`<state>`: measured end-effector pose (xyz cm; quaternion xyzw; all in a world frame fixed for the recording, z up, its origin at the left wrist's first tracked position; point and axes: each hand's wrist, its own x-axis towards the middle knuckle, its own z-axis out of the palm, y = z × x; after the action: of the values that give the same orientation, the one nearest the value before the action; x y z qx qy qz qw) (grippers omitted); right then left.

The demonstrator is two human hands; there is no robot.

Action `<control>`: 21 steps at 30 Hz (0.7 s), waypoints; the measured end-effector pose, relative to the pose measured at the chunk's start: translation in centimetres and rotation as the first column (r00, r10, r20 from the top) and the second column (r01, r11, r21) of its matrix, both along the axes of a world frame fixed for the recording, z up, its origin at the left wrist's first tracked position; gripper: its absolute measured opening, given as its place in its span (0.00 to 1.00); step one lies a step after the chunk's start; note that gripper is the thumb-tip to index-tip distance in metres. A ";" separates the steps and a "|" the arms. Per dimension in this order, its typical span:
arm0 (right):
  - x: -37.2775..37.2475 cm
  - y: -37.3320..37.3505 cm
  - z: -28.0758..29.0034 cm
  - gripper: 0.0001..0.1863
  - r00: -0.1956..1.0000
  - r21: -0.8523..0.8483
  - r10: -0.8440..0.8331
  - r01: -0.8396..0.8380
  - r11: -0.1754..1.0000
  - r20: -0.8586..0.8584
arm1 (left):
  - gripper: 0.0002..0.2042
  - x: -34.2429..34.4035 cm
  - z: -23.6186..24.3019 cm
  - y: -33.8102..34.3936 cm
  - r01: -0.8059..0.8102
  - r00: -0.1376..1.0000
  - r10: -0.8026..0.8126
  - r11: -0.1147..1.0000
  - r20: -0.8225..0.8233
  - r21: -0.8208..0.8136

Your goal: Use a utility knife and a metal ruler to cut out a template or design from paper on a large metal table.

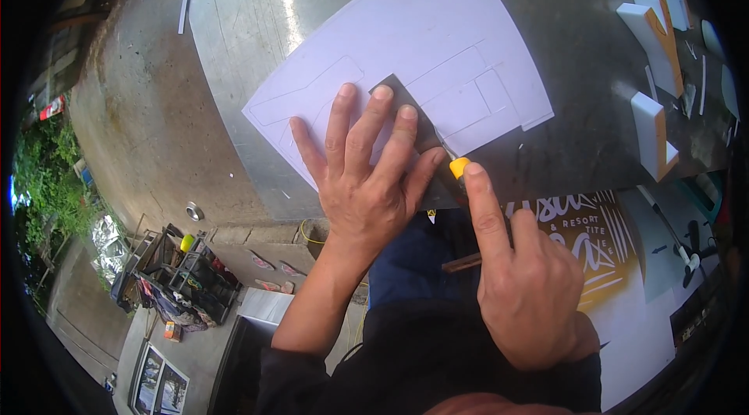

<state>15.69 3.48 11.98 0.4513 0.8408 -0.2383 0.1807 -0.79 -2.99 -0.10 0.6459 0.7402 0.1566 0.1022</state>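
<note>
A white sheet (437, 17) with letter-like shapes scored or drawn on it lies on the metal tabletop. My left hand (363, 173) is spread flat, its fingertips pressing a dark metal straightedge (422, 123) against the sheet. In my right hand (527, 282) is a utility knife (459, 168) with a yellow front end, my index finger stretched along it. The thin blade meets the sheet beside the straightedge's right edge, close to the sheet's near edge. My right palm hides the rest of the handle.
White blocks with orange-brown sides (647, 122) and thin offcuts lie on the metal tabletop (546, 25) at the right. Below its near edge is a printed white-and-gold board (624, 290). A loaded rack (183, 274) stands at lower left, by concrete ground (156, 103).
</note>
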 end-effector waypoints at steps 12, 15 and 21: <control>0.7 -0.2 0.3 0.40 1.000 -0.029 0.012 -0.012 0.999 0.016 | 0.28 0.0 0.0 -0.1 -0.003 1.000 0.003 1.000 0.008 0.003; 0.8 -0.2 0.3 0.39 1.000 -0.023 0.018 -0.018 1.000 0.010 | 0.28 0.0 0.0 -0.1 -0.003 1.000 0.003 1.000 0.006 0.008; 1.6 -0.4 -0.4 0.35 0.996 -0.018 -0.013 0.012 1.000 -0.084 | 0.28 0.0 0.0 -0.1 -0.002 1.000 0.002 1.000 0.005 0.011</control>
<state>17.25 3.13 11.60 0.4444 0.8427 -0.2657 0.1475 -0.79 -3.05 -0.11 0.6454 0.7396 0.1623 0.1002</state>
